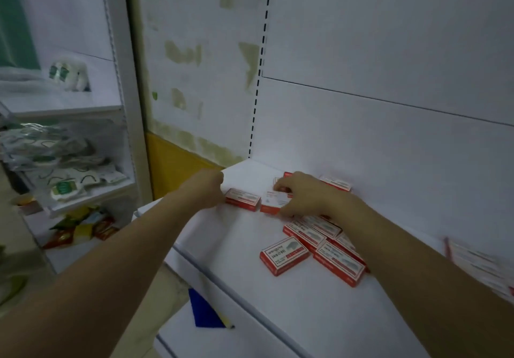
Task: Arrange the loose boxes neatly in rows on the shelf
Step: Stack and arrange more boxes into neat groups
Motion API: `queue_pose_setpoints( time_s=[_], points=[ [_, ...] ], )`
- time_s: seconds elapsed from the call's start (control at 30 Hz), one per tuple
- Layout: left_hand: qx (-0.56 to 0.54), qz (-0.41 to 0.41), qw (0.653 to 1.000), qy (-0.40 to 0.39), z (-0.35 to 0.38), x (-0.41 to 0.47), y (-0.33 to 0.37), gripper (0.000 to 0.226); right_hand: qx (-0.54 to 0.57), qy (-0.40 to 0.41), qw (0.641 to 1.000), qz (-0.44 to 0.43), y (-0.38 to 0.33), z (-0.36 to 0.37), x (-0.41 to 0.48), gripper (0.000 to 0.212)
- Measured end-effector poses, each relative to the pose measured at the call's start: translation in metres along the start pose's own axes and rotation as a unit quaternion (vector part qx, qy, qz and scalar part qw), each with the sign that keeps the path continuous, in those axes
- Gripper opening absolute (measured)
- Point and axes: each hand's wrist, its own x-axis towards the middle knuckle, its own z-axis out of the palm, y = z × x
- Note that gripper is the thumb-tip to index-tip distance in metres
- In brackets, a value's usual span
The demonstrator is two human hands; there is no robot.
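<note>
Small red-and-white boxes lie on a white shelf (pixel 250 288). My left hand (pixel 207 189) is at the shelf's left end, touching the left side of one flat box (pixel 242 199); its fingers are hidden behind the hand. My right hand (pixel 301 193) reaches over the back of the shelf and holds another box (pixel 274 203) between thumb and fingers, right beside the first. A further box (pixel 335 182) lies against the back wall. Several loose boxes (pixel 314 243) lie in a jumbled heap under my right forearm.
More boxes (pixel 478 263) sit blurred at the right edge. A lower shelf (pixel 250 335) carries a blue tag (pixel 204 311). To the left stands another white rack (pixel 83 107) with packets in bags, and coloured packets (pixel 83 226) lie below it.
</note>
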Motion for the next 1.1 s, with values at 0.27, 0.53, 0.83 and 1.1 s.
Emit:
queue_pose_setpoints(
  time_s=[0.27,0.53,0.83,1.1],
  points=[
    [0.008,0.136,0.991,-0.006,-0.016,-0.021,0.045,0.038,0.01,0.076,0.987,0.142,0.014,-0.018,-0.086,0.055],
    [-0.001,0.328,0.944,-0.031,-0.006,-0.064,0.152,0.03,0.004,0.113,0.936,0.333,0.04,-0.006,-0.235,0.055],
    [-0.034,0.493,0.865,-0.081,0.032,-0.179,0.317,0.04,0.013,0.185,0.838,0.514,0.061,0.018,-0.437,0.06],
    [-0.062,0.567,0.814,-0.111,0.067,-0.29,0.453,0.043,-0.016,0.172,0.79,0.588,0.109,0.026,-0.592,0.058]
  ],
)
